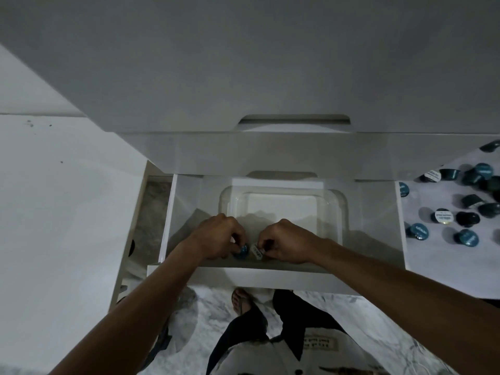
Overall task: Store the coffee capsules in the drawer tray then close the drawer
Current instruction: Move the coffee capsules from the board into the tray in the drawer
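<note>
Both hands are down in the open white drawer (281,277), near edge of the clear plastic tray (335,201). Left hand (216,236) pinches a teal coffee capsule (241,252), right hand (289,242) a white-lidded capsule (256,250). They're probably light, stiff little cups with thin foil lids, so grab the rims.

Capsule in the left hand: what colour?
Blue capsule, pinched by the left hand; head view shows it.

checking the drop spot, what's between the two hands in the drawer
In the head view, two capsules: a blue capsule pinched by the left hand and a white-lidded capsule pinched by the right hand, over the clear tray.
</note>
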